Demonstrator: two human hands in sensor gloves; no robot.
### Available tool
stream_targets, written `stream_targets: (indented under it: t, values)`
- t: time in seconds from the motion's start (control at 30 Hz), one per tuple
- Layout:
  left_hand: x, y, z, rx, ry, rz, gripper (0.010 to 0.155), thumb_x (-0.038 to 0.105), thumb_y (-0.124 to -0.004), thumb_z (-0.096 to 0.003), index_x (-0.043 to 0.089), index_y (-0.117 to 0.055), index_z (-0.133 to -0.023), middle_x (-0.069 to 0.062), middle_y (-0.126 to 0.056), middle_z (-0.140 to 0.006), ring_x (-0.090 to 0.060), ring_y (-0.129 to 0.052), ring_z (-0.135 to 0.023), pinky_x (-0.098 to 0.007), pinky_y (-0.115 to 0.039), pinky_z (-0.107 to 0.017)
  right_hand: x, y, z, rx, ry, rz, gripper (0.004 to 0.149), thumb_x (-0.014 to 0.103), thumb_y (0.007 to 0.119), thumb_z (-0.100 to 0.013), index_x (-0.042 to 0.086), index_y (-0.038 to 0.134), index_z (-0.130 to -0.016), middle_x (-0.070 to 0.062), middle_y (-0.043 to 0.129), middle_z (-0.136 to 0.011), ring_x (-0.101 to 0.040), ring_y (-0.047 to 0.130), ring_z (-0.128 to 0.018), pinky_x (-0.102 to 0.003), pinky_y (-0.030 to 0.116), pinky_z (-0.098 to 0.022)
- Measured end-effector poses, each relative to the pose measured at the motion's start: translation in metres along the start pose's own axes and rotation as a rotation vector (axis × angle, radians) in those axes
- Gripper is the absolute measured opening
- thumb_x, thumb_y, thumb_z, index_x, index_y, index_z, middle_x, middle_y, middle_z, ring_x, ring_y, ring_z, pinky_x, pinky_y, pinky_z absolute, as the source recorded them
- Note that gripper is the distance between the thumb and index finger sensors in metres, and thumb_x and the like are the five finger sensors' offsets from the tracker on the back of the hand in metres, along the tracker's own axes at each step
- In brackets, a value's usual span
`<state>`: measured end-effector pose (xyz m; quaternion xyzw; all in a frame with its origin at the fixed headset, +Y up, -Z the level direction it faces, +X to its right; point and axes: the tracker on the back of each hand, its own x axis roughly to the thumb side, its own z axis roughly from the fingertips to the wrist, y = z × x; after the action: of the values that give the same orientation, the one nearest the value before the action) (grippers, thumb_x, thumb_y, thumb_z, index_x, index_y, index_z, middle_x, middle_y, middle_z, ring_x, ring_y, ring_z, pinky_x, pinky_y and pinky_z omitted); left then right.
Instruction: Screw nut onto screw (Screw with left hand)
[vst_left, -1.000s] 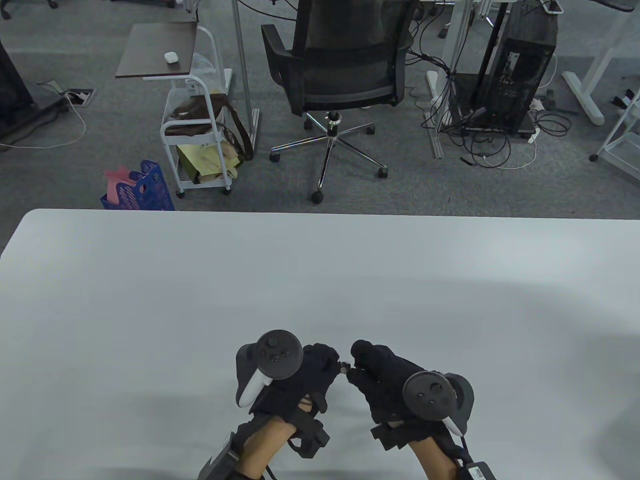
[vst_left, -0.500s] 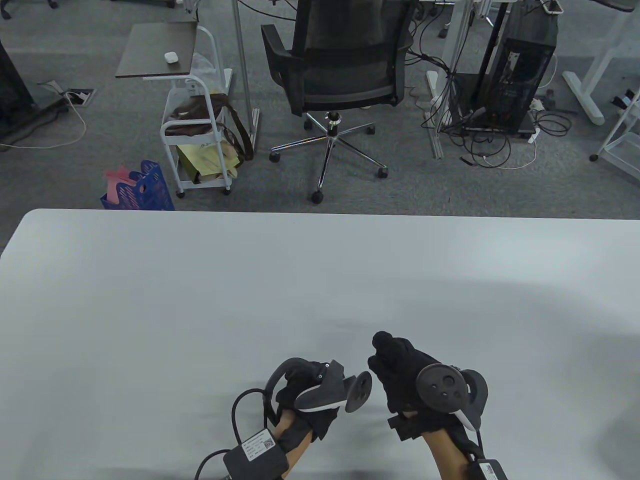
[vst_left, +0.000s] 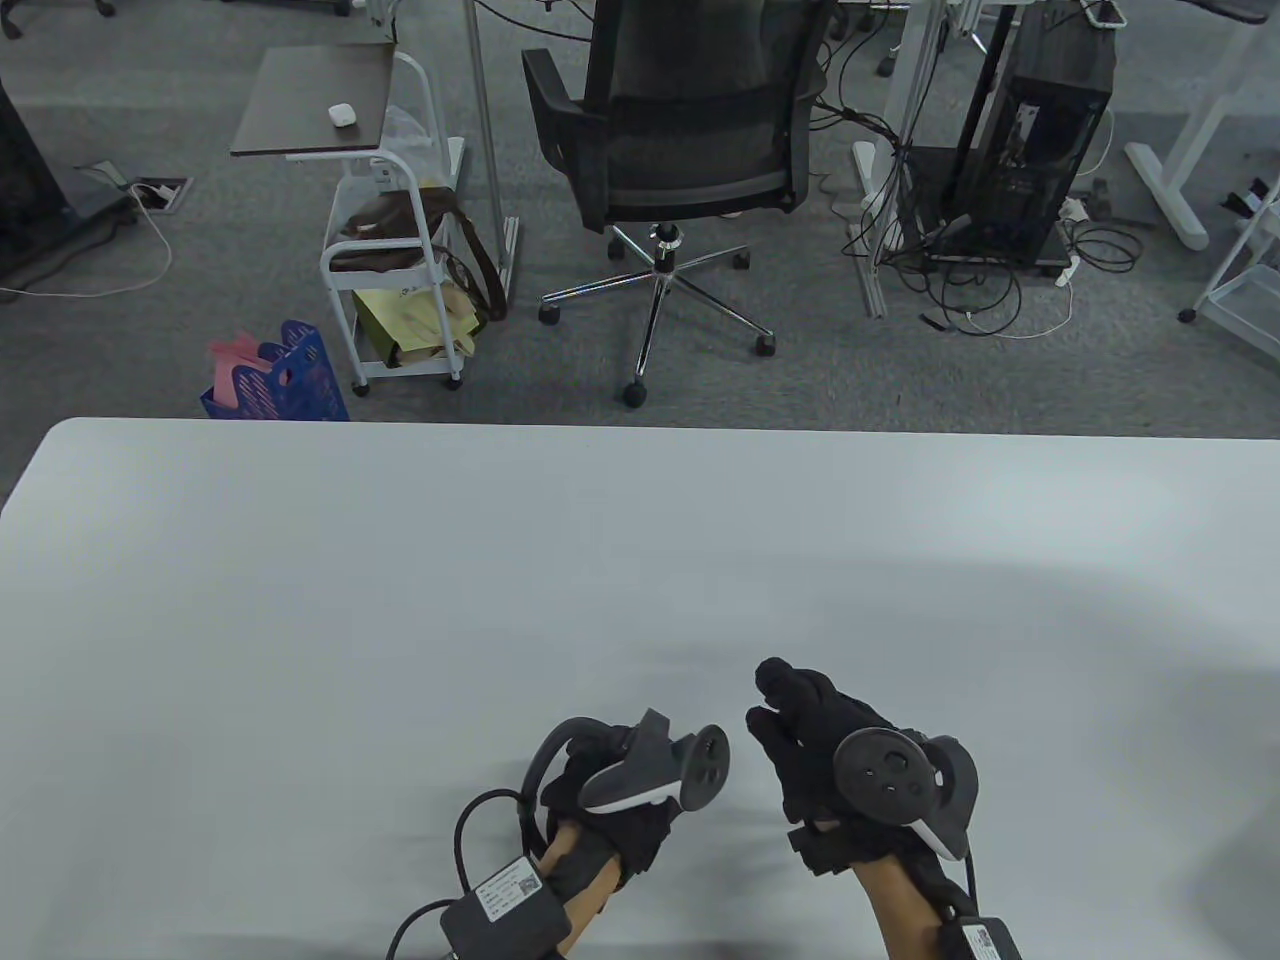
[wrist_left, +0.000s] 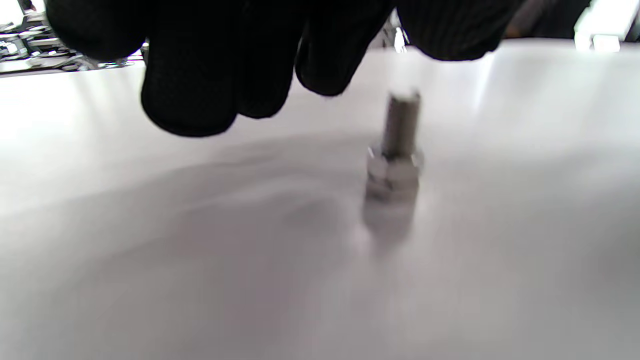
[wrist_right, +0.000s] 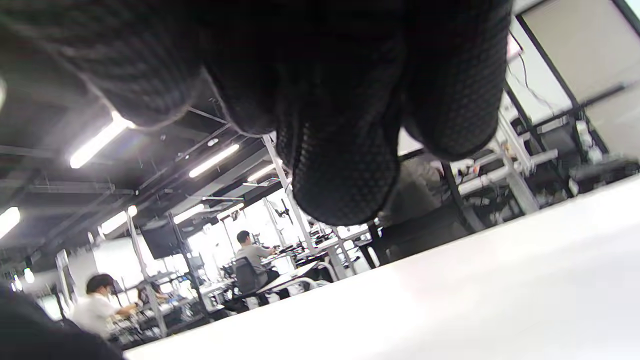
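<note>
In the left wrist view a small metal screw stands upright on the white table, with a hex piece around its base. Blur hides whether that piece is the nut or the screw's head. My left hand hangs above and left of the screw, apart from it, holding nothing. In the table view the left hand is rolled so its tracker faces right, and the screw is hidden there. My right hand hovers to the right, fingers loosely curled, with nothing seen in it.
The white table stretches ahead of both hands, its far edge at mid-frame. An office chair, a small cart and a blue basket stand on the floor beyond it.
A second ago both hands pinched the small part between them. The hands have since parted, the left has rolled over and lowered, the right has shifted right, and the screw stands free on the table.
</note>
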<state>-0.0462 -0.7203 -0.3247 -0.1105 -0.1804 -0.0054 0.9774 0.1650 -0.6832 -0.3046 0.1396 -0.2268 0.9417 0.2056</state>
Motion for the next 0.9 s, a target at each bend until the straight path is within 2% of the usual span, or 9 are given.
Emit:
stream_targets:
  t: [0.07, 0.17, 0.37, 0.63, 0.9]
  values:
    - [-0.023, 0.012, 0.006, 0.088, 0.050, 0.124, 0.070, 0.048, -0.070, -0.0399, 0.012, -0.070, -0.100, -0.024, -0.076, -0.101, -0.055, -0.084, -0.083, -0.069, -0.061, -0.062, 0.000, -0.002, -0.001, 0.018, -0.048, 0.151, 0.056, 0.050, 0.082, -0.036, 0.022, 0.083, -0.084, -0.008, 0.094, -0.082, -0.021, 0.112, -0.055, -0.051, 0.089, -0.051]
    - [-0.056, 0.024, 0.016, 0.179, 0.123, 0.247, 0.073, 0.049, -0.071, -0.0397, 0.013, -0.064, -0.104, -0.023, -0.065, -0.110, -0.060, -0.069, -0.095, -0.072, -0.049, -0.068, -0.004, -0.004, -0.001, 0.029, -0.082, 0.340, 0.059, 0.054, 0.081, -0.035, 0.026, 0.081, -0.087, -0.005, 0.088, -0.092, -0.023, 0.107, -0.070, -0.053, 0.085, -0.057]
    - [-0.093, 0.034, 0.028, 0.243, 0.217, 0.253, 0.078, 0.051, -0.071, -0.0397, 0.020, -0.051, -0.109, -0.014, -0.040, -0.121, -0.056, -0.039, -0.109, -0.074, -0.028, -0.073, -0.011, -0.006, -0.002, 0.031, -0.073, 0.497, 0.064, 0.059, 0.079, -0.034, 0.032, 0.074, -0.092, 0.002, 0.076, -0.105, -0.032, 0.090, -0.091, -0.058, 0.073, -0.066]
    - [-0.095, 0.037, 0.025, 0.239, 0.229, 0.276, 0.081, 0.052, -0.071, -0.0394, 0.024, -0.044, -0.111, -0.010, -0.027, -0.122, -0.053, -0.023, -0.112, -0.076, -0.018, -0.072, -0.023, -0.003, -0.007, 0.068, -0.005, 0.612, 0.071, 0.063, 0.077, -0.034, 0.035, 0.065, -0.098, 0.005, 0.061, -0.113, -0.037, 0.070, -0.103, -0.063, 0.058, -0.071]
    - [-0.093, 0.030, 0.013, 0.184, 0.232, 0.252, 0.081, 0.053, -0.070, -0.0395, 0.026, -0.043, -0.111, -0.008, -0.026, -0.122, -0.052, -0.022, -0.112, -0.075, -0.017, -0.072, -0.038, -0.001, -0.009, 0.081, 0.080, 0.584, 0.071, 0.064, 0.076, -0.034, 0.036, 0.063, -0.099, 0.005, 0.057, -0.115, -0.038, 0.066, -0.105, -0.065, 0.053, -0.072]
